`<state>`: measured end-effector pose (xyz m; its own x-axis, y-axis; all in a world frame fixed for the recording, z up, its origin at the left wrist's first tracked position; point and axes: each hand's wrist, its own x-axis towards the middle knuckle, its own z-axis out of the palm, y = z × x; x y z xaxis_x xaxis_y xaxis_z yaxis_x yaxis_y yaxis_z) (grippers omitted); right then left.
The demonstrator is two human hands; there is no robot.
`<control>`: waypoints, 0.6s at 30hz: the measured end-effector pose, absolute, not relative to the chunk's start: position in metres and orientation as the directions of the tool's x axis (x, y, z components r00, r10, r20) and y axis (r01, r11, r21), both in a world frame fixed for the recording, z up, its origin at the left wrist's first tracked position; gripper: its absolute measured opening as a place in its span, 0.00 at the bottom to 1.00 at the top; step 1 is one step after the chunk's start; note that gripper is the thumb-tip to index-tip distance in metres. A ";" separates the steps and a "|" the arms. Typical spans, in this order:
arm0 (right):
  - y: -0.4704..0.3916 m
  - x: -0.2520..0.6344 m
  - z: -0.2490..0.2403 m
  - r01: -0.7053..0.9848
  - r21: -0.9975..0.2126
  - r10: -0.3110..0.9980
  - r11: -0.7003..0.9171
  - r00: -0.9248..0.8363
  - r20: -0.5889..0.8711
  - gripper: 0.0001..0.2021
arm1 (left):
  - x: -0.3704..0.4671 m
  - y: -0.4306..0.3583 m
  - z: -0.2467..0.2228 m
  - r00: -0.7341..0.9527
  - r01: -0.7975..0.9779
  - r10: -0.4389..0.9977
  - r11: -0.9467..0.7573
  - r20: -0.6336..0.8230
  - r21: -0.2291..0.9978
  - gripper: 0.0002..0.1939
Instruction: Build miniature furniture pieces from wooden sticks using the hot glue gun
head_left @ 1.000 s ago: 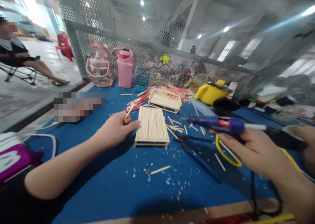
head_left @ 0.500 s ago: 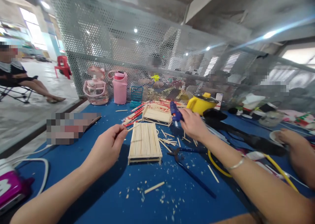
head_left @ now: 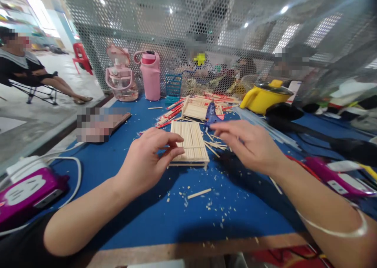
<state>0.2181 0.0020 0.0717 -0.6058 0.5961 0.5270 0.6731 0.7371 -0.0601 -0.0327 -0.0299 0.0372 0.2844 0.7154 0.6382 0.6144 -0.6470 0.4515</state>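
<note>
On the blue counter sits the slatted stick platform, which must be light and rather stiff, but its glued joints look fragile; I would take it by both long side edges, softly. Behind its right side is the blue glue gun, best held by the handle; the right grip is loosely spread near it, touching or not I cannot tell. The smallest, a thin stick over the platform, is pinched at one end by the left grip; it could snap easily.
</note>
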 end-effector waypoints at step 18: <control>-0.036 0.209 0.049 0.591 -0.377 0.679 0.713 -0.449 0.581 0.03 | -0.020 -0.044 0.034 0.329 0.508 0.611 -0.757 0.720 0.411 0.04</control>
